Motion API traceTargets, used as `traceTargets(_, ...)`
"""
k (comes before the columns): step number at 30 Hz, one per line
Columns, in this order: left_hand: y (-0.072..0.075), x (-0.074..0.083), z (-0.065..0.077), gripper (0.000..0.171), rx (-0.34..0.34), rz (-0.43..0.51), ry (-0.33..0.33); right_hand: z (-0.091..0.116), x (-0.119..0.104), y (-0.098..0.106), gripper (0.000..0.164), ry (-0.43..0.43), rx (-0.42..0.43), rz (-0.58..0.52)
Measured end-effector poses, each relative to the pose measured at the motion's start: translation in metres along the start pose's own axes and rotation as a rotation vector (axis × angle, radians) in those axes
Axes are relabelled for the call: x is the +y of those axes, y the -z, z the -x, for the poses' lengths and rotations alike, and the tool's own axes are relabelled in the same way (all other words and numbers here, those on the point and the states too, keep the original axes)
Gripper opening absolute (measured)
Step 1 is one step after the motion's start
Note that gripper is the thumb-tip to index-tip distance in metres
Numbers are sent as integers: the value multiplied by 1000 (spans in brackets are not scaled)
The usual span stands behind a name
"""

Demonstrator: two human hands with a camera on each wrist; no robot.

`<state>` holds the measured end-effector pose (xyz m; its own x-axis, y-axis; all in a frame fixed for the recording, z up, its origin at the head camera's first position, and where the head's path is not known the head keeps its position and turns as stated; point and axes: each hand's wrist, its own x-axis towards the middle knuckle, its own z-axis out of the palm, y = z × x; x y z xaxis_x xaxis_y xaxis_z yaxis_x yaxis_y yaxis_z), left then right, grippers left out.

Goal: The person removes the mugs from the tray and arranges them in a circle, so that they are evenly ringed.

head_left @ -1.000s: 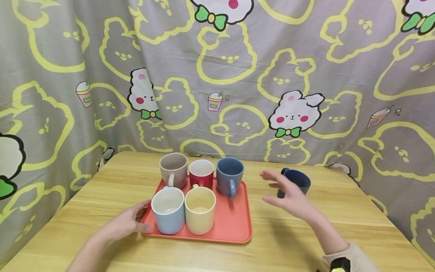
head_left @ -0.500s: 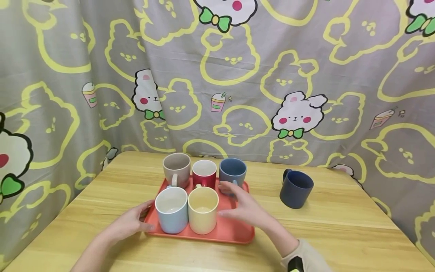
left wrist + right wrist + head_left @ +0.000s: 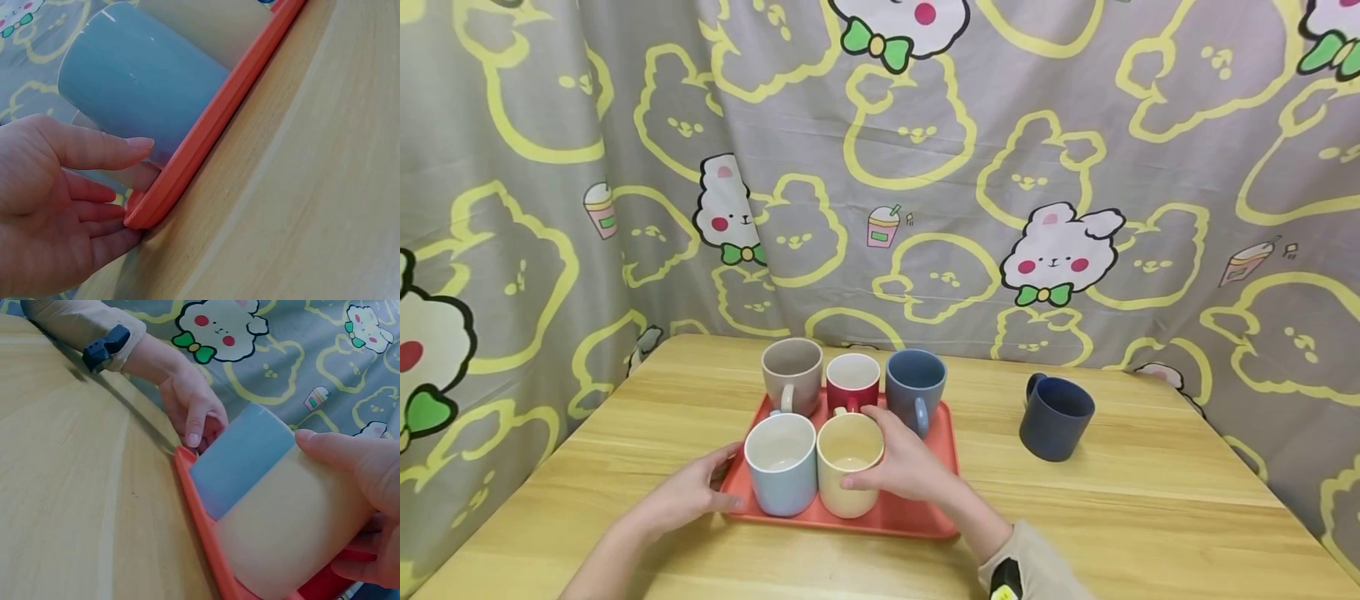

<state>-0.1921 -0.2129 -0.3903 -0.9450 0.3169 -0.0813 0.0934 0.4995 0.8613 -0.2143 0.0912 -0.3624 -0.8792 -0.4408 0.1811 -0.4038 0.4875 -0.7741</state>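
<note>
In the head view, my right hand (image 3: 904, 462) grips the pale yellow mug (image 3: 838, 479), thumb on its near side and fingers round its far side. The mug stands upright on the red tray (image 3: 917, 515). My left hand (image 3: 688, 490) is at the tray's left edge. Its fingertips touch the outer corner in the left wrist view, and the thumb (image 3: 103, 149) reaches over the rim beside the light blue mug (image 3: 147, 78). Behind stand a grey mug (image 3: 801, 385), a red mug (image 3: 863, 388) with white inside and a blue mug (image 3: 910, 385).
A dark navy mug (image 3: 1051, 425) stands on the wooden table (image 3: 1150, 500) to the right of the tray, its handle toward the back left. A patterned grey curtain (image 3: 940, 275) hangs behind the table and at its sides.
My right hand has come left from beside the navy mug, across the tray, and now grips the yellow mug. The left hand stays at the tray's left edge.
</note>
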Motion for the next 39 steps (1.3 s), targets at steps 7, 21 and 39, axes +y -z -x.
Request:
traceTargets(7,0,-3,0,89,0,5,11,-2,-1,-7,81,-21,20,7)
traceTargets(21,-1,-5,1,89,-9,16,0,3,6,-11,81,42,69,37)
traceTargets(39,0,0,-1,87,-7,-14,16,3,6,-8,86,0,6,-47)
